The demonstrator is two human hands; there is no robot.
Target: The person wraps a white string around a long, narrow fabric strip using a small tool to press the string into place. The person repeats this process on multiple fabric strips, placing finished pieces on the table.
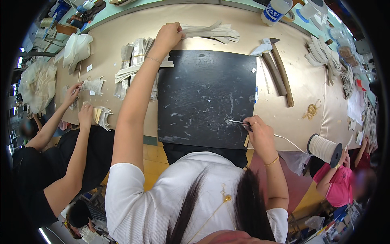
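Observation:
My left hand (171,35) reaches far across the table, its fingers closed at the left end of a pile of off-white strips (215,33). Low over the right part of a black cutting board (195,89), my right hand (260,132) is closed around a small dark tool (246,126), perhaps thread snips; the fingers hide most of it. A narrow white tape (290,143) runs from a spool (326,149) into the same hand, and a short white end (235,121) sticks out over the board.
Bundled strips (138,51) and loose ones lie left of the board. Two wooden-handled hammers (280,73), a coil of yellow cord (311,111) and more strips (325,57) are rightward. A bottle (276,11) stands at the back. A co-worker's hands (79,101) handle pieces at left.

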